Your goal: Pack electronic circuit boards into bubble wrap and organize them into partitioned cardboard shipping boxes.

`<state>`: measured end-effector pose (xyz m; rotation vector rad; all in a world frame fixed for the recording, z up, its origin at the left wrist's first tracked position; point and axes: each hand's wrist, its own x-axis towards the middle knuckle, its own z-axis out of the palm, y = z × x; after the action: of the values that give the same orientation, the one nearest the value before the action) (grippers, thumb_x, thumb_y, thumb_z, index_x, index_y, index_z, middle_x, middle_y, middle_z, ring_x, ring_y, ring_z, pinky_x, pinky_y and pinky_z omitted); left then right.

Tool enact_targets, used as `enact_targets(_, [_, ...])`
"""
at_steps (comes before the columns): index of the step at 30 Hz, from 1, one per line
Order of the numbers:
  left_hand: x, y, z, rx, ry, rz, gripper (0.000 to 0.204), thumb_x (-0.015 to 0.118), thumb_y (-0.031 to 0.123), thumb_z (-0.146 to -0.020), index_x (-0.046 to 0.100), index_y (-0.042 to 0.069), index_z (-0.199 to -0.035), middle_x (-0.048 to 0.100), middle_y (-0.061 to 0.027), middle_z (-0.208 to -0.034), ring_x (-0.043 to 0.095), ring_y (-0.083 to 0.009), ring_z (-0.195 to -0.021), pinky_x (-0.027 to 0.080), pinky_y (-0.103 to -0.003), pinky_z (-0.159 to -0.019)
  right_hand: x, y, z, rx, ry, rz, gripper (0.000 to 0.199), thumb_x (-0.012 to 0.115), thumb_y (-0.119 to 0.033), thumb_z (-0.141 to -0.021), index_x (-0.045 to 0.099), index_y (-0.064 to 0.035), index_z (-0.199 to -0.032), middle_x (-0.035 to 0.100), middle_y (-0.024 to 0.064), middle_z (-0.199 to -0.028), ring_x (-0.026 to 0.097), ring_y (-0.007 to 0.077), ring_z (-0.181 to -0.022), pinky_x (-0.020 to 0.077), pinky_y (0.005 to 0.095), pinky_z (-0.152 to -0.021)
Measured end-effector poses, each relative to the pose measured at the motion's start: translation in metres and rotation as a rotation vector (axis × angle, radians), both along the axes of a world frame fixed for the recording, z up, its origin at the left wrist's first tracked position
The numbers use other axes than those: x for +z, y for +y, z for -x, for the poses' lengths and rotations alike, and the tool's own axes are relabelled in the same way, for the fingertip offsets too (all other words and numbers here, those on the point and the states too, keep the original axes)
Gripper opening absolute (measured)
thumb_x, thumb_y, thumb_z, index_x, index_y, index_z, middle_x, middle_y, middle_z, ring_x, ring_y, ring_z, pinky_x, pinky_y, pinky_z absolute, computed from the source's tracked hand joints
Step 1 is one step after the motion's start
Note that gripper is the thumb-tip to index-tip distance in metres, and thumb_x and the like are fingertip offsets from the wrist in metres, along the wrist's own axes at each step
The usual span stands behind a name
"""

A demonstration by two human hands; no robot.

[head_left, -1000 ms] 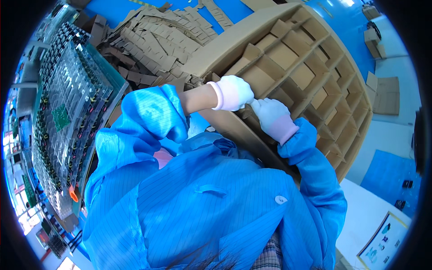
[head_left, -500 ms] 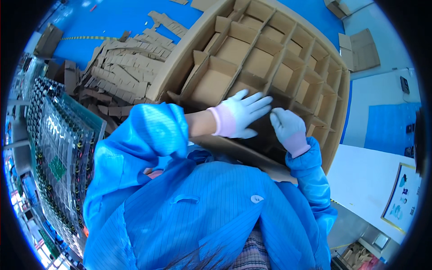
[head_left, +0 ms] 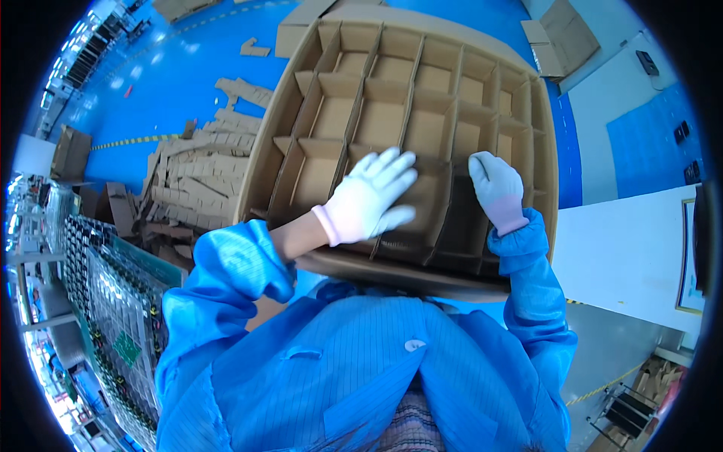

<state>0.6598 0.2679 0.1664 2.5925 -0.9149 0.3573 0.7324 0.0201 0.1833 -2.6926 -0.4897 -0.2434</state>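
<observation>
A large cardboard box [head_left: 548, 162] stands in front of me, its inside split into several square cells by upright cardboard dividers [head_left: 407, 113]. My left hand [head_left: 367, 197], in a white glove with a pink cuff, is spread flat over the cells left of the middle. Whether its palm touches the divider edges I cannot tell. Over the right part of the box, my right hand [head_left: 498, 193] in a matching glove has its fingers curled together by the dividers. What they hold, if anything, is hidden. The near cells lie in shadow.
A heap of cut cardboard strips [head_left: 199, 177] lies on the blue floor left of the box. Closer on my left stands a rack of clear trays and green boards [head_left: 124, 324]. At right is a white table [head_left: 625, 252]; a folded carton [head_left: 565, 38] leans behind.
The box appears straighter and further left in view. My left hand has shifted left and nearer over the cells; the right hand has moved slightly right, fingers still curled.
</observation>
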Motion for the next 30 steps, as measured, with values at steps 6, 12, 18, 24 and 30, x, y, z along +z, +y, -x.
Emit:
enact_targets(6, [-0.016, -0.018, -0.127, 0.291, -0.223, -0.111, 0.068, 0.048, 0.042, -0.082, 0.033, -0.001, -0.133, 0.029, -0.0184, -0.141, 0.027, -0.0366, -0.129, 0.022, -0.051, -0.103, -0.016, 0.056, -0.078, -0.178, -0.237, 0.338, 0.036, 0.047, -0.034, -0.088, 0.061, -0.0020, -0.097, 0.064, 0.0141, -0.086, 0.060, 0.0308, -0.074, 0.0477, 0.0392, -0.066])
enact_targets(12, [-0.044, -0.022, -0.173, 0.412, -0.096, -0.175, 0.069, 0.046, 0.043, -0.084, 0.030, -0.002, -0.134, 0.028, -0.0201, -0.141, 0.025, -0.0359, -0.131, 0.016, -0.053, -0.105, -0.028, 0.060, -0.166, -0.182, -0.221, 0.431, 0.049, 0.037, -0.042, -0.090, 0.065, -0.0019, -0.088, 0.066, 0.0154, -0.083, 0.062, 0.0310, -0.075, 0.0477, 0.0398, -0.067])
enact_targets(18, [-0.056, -0.022, -0.162, 0.399, -0.053, -0.160, 0.072, 0.042, 0.044, -0.084, 0.027, -0.003, -0.136, 0.025, -0.0205, -0.143, 0.019, -0.0353, -0.134, 0.011, -0.054, -0.106, -0.039, 0.061, -0.162, -0.155, 0.193, 0.390, 0.061, 0.026, -0.047, -0.092, 0.069, -0.0041, -0.083, 0.068, 0.0121, -0.084, 0.063, 0.0329, -0.080, 0.0455, 0.0431, -0.078])
enact_targets(24, [-0.032, -0.027, -0.135, 0.329, -0.113, -0.132, 0.065, 0.046, 0.041, -0.082, 0.035, -0.003, -0.129, 0.031, -0.0209, -0.138, 0.027, -0.0367, -0.129, 0.019, -0.052, -0.103, 0.011, -0.008, -0.168, -0.064, 0.020, 0.007, 0.055, 0.033, -0.047, -0.092, 0.061, -0.0016, -0.107, 0.062, 0.0133, -0.108, 0.058, 0.0331, -0.098, 0.0443, 0.0404, -0.088])
enact_targets(30, [0.007, -0.103, -0.028, -0.085, 0.069, 0.133, 0.059, 0.056, 0.034, -0.075, 0.044, -0.002, -0.121, 0.038, -0.0200, -0.132, 0.033, -0.0368, -0.124, 0.024, -0.051, -0.101, 0.007, -0.102, -0.108, -0.328, 0.161, 0.500, 0.059, 0.032, -0.052, -0.091, 0.061, -0.0015, -0.082, 0.065, 0.0171, -0.082, 0.060, 0.0375, -0.074, 0.0485, 0.0417, -0.074])
